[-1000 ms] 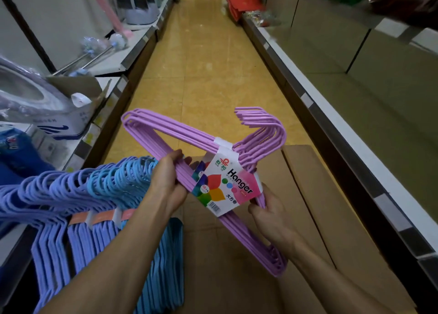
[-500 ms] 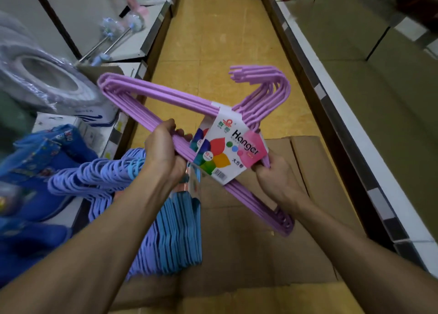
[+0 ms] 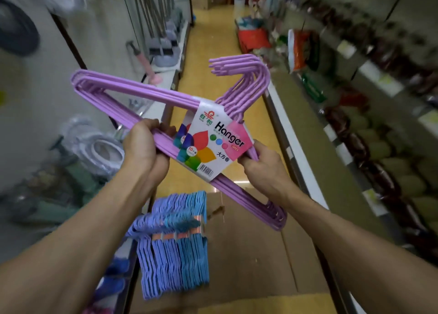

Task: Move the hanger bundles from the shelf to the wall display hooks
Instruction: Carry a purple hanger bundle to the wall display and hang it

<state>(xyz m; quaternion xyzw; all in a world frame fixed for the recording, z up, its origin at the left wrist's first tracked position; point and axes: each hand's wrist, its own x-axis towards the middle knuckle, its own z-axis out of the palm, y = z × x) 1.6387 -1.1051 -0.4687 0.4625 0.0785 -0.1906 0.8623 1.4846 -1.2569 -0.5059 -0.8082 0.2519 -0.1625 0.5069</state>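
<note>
I hold a bundle of purple hangers in mid-air over the aisle, hooks pointing up and left, with a white "Hanger" card label around its neck. My left hand grips the bundle's lower bar left of the label. My right hand grips the bar just right of the label. Below, several blue and lilac hanger bundles hang off the left shelf's edge. No wall display hooks can be made out.
A flattened cardboard box lies on the yellow aisle floor beneath me. The left shelf carries wrapped white goods and mops with long handles. Stocked shelves line the right side, blurred.
The purple bundle has risen with both hands, well above the blue bundles. The view has tilted up along the aisle. Both grips are unchanged.
</note>
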